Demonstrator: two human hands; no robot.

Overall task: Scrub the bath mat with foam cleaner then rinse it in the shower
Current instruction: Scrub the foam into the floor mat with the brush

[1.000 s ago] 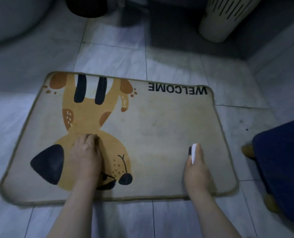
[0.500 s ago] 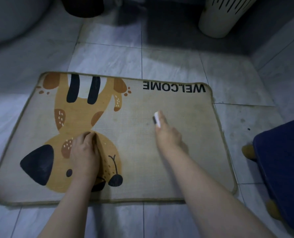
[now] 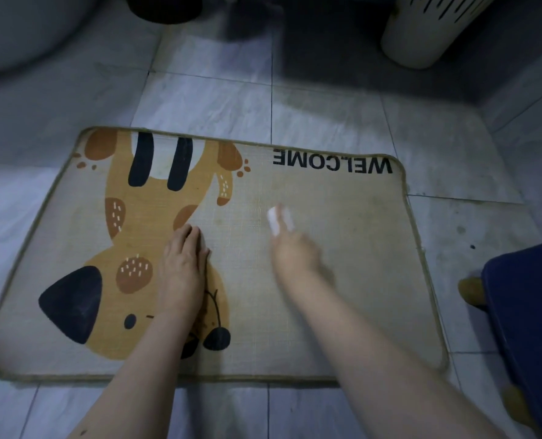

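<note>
A beige bath mat (image 3: 342,280) with an orange cartoon animal and the word WELCOME lies flat on the grey tiled floor. My left hand (image 3: 182,270) presses flat on the animal print, fingers straight. My right hand (image 3: 295,251), blurred by motion, grips a small white brush (image 3: 277,220) whose end sticks out beyond the fingers over the middle of the mat. No foam shows on the mat.
A cream slotted basket (image 3: 421,30) stands at the back right. A dark round object (image 3: 165,7) sits at the back, and a pale curved fixture (image 3: 19,30) at the far left. A dark blue stool (image 3: 529,327) with wooden feet is at the right.
My right hand swept the brush from the mat's near right corner up and left to its middle. My left hand stayed pressed on the mat.
</note>
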